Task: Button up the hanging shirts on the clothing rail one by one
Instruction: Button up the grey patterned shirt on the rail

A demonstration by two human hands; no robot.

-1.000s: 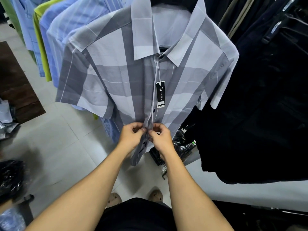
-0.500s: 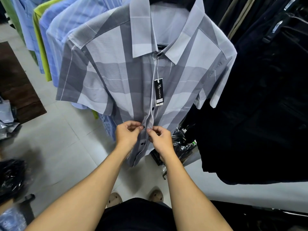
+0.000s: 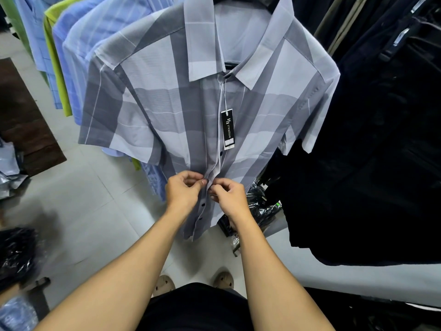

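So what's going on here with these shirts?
A person is buttoning up a hanging grey shirt. The left hand and the right hand each pinch the shirt's front edge, low down, below the black tag. Two dark buttons show under the hands. Blue shirts hang to the left and dark clothes to the right.

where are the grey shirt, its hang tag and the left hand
grey shirt (image 3: 162,111), head view, on its chest panel
hang tag (image 3: 228,130), head view, middle of the black card
left hand (image 3: 182,191), head view, back of the hand
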